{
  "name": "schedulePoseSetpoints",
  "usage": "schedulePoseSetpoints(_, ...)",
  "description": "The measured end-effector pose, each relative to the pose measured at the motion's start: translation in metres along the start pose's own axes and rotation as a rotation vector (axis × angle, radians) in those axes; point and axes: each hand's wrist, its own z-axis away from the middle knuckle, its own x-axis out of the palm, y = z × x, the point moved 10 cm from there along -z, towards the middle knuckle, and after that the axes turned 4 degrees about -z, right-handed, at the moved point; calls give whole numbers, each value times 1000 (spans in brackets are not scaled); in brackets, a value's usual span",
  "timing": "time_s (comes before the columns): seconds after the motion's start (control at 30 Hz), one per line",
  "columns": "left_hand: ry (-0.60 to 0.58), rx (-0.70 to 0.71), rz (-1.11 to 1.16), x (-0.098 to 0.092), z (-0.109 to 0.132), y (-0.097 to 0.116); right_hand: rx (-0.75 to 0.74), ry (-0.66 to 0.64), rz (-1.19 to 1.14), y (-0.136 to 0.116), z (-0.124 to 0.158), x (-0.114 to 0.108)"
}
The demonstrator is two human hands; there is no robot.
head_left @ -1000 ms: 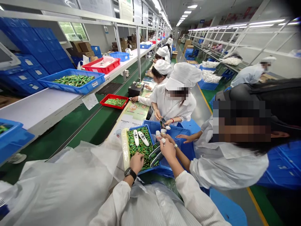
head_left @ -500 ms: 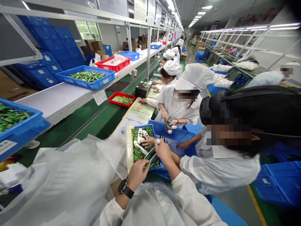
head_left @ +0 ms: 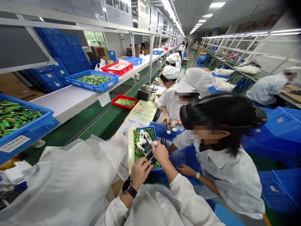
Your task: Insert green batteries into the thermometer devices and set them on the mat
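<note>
A small blue bin filled with green batteries sits in front of me, with a few white handheld devices lying on top. My right hand is closed around a dark device with a white tip, held over the bin. My left hand, with a black watch on its wrist, is pinched against the lower end of that device. What its fingertips hold is hidden.
A co-worker in a head-mounted camera leans in at my right, one hand low by a blue crate. More people in white caps sit along the green conveyor. Clear plastic bags lie at my left. Blue crates stand at the right.
My left hand has come up from the batteries to the device's end. The co-worker's hand has left the bin, and that person has leaned lower. My view has shifted right.
</note>
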Motion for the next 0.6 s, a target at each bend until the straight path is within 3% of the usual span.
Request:
schedulePoseSetpoints(0.17, -31, 29, -36, 11, 8, -1, 13, -17, -39, 1, 0, 1)
schedulePoseSetpoints(0.37, 99, -107, 219, 11, 26, -34, -1, -56, -111, -2, -3, 12)
schedulePoseSetpoints(0.6, 134, -175, 363, 4, 30, -43, -22, -26, -159, -8, -10, 19)
